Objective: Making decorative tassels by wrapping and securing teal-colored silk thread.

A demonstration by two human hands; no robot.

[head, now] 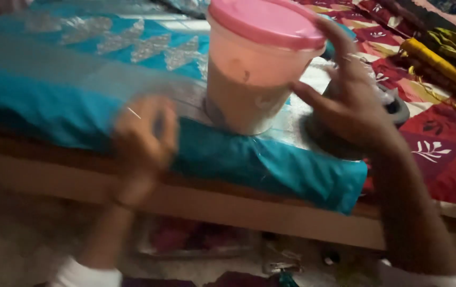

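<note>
Two hands work — right hand (352, 101) spread on the pink-lidded tub (257, 66), left hand (143, 138) pinching a needle (134, 112); the tub might tip.

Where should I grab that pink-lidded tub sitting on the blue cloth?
Grip the pink-lidded tub around its upper wall just under the lid, probably from the right, where the right hand already reaches the rim. It stands upright and tapers downward, so the wider top resists slipping. The blurred left hand is near the blue cloth.
</note>
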